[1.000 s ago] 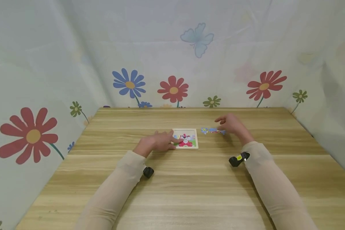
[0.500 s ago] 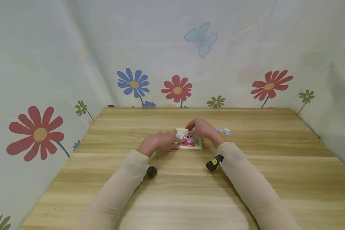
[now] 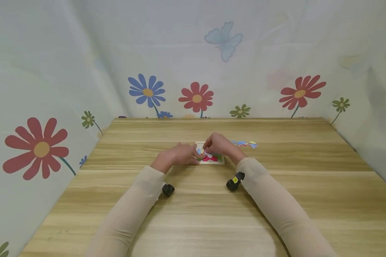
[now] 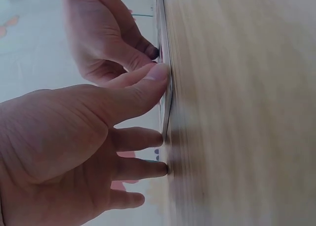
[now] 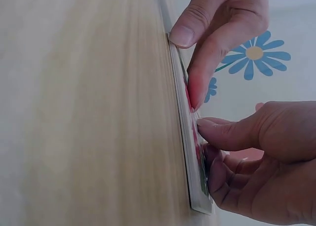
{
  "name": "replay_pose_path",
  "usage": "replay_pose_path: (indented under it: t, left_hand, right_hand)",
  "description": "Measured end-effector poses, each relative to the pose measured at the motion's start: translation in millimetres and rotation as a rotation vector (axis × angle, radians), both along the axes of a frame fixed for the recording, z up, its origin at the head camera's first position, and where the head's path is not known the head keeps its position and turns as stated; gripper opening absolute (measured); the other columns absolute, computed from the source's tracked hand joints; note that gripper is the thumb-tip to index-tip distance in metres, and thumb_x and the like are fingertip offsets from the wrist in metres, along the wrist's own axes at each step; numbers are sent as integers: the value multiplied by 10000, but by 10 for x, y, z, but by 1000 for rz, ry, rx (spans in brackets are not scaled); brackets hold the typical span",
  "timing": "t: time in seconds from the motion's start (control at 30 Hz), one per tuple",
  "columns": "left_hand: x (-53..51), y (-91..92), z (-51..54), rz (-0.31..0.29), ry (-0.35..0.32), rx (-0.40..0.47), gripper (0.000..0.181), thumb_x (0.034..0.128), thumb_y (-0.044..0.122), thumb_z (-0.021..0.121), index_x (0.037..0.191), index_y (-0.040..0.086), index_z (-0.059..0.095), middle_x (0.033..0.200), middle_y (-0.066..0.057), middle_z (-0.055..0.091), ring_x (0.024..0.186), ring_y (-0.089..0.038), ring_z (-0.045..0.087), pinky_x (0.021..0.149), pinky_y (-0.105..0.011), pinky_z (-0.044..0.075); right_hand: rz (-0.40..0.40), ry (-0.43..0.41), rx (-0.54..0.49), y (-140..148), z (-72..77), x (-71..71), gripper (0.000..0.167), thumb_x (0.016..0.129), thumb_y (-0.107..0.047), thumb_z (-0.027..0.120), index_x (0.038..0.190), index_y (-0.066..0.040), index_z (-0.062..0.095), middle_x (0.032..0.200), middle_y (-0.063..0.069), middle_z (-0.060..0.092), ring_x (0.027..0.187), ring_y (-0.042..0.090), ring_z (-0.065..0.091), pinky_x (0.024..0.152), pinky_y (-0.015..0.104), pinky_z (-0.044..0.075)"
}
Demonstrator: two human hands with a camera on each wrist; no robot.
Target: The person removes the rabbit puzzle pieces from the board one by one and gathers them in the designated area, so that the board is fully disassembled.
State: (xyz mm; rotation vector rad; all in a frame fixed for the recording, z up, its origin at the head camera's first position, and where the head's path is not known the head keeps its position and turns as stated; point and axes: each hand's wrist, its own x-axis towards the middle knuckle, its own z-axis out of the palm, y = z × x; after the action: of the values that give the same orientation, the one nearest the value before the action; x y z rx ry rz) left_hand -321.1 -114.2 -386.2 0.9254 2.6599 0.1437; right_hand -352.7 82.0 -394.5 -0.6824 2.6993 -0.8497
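Observation:
A small wooden puzzle board (image 3: pixel 212 163) with a colourful cartoon animal picture lies flat on the table. My left hand (image 3: pixel 181 154) steadies its left side. In the right wrist view the left thumb (image 5: pixel 183 35) sits at the board's edge, and the index finger presses on the picture. The left hand's other fingers are fairly straight, as the left wrist view shows. Over the board's upper part, my right hand (image 3: pixel 220 144) has its thumb and curled fingers drawn together low at the surface. They seem to pinch a puzzle piece, mostly hidden by the fingers.
Several loose puzzle pieces (image 3: pixel 244 144), blue, yellow and red, lie in a row right of the board, partly behind the right hand. The wooden table (image 3: pixel 193 214) ends at a flower-printed cloth (image 3: pixel 167 50). Wrist cameras (image 3: pixel 233 182) hang below both wrists.
The right hand has moved left from the loose pieces to above the board, then lower onto it. The left hand has stayed at the board.

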Motion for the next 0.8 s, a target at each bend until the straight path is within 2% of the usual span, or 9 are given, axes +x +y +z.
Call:
replay_pose_path:
  t: [0.17,0.33,0.53,0.8]
  left_hand:
    - [-15,-56,5,-63,-10,30,407,988,329,637,1392,294,596,1560,-225,340,1360,-356,456,1129,-565,313]
    - [-22,-71,7,-57,-56,65,384,993,302,636,1373,254,614,1578,-241,284,1367,-333,448,1125,-427,364]
    - [-21,-46,10,-50,-77,67,381,1002,288,624,1380,243,606,1586,-248,256,1399,-340,401,1138,-423,344]
    - [-21,-57,-3,-16,-116,95,375,996,269,636,1369,231,622,1601,-227,234,1447,-333,323,1163,-438,302]
  right_hand:
    - [-8,2,18,-30,-11,5,126,906,-21,708,1012,18,762,937,95,733,819,172,614,767,300,536]
    - [-27,21,38,-56,13,26,117,904,-21,705,1004,24,747,929,103,720,807,183,611,742,300,533]
    - [-25,20,15,-28,23,38,111,905,-19,699,1000,23,735,924,102,709,809,190,608,739,299,531]
    - [-3,-46,-101,33,-2,18,81,900,-16,724,979,-12,706,915,85,669,830,196,586,764,301,516]
